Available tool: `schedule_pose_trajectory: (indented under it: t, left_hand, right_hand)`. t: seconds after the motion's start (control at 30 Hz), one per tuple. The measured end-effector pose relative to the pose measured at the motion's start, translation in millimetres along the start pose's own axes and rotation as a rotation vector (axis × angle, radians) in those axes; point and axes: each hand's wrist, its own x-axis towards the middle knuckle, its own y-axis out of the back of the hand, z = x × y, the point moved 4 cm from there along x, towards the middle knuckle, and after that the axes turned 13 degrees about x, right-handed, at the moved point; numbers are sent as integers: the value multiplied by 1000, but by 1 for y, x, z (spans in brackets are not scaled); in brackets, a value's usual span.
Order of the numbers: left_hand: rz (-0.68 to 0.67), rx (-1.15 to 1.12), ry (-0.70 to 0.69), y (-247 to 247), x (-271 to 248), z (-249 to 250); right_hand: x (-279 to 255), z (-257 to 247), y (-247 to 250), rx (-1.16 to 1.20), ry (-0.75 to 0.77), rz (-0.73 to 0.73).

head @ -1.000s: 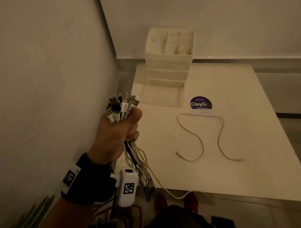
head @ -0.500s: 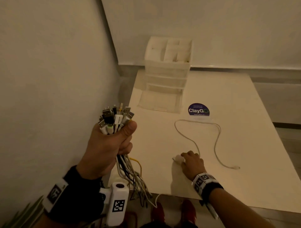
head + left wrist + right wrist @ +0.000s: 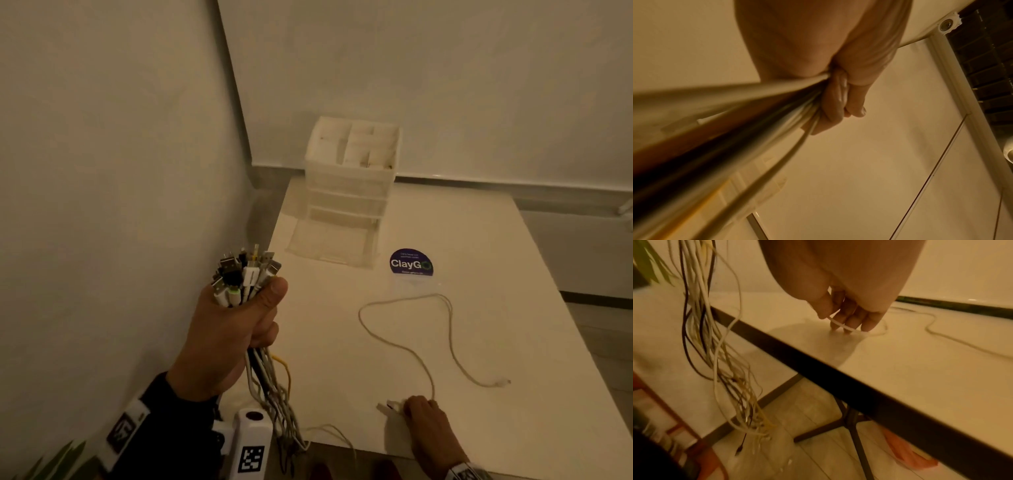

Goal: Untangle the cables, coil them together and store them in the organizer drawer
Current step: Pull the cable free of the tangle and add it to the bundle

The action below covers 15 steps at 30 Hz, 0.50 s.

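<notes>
Reaching down onto the table (image 3: 479,240), my right hand (image 3: 423,416) had come into view since a second earlier and pinched the near plug end of the loose cable (image 3: 404,346). My left hand (image 3: 229,335) stayed fisted round the bundle (image 3: 248,274), tails hanging off the edge. Judged: the last stray was about to join; the drawer (image 3: 330,245) stood open beyond.

Left wrist view: cable bundle (image 3: 719,129) is just blurred streaks, single cords can't be told apart, and left hand (image 3: 840,100) hides where they're gripped. Head view: right hand (image 3: 423,416) covers the loose cable (image 3: 404,346) near its plug end, forearm cut off by bottom edge. Organizer (image 3: 352,171) compartment contents too dim/small to tell.
</notes>
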Motion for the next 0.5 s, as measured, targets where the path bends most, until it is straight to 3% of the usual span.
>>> schedule_pose_trajectory:
  t: [0.13,0.27,0.37,0.5]
  left_hand:
    - [-17,-21,-7,-14,4,1]
    - [-12,4,-21,-30,7,1]
    - [15,13,-27,-48,11,6]
    - [65,10,-48,-74,18,22]
  right_hand:
    - [-32,3,52,398,-46,202]
    - [-56,-24,137,804,111,568]
    - [-63,-77,198,1153,285,572]
    - [-58,-147,235,1363,513,537]
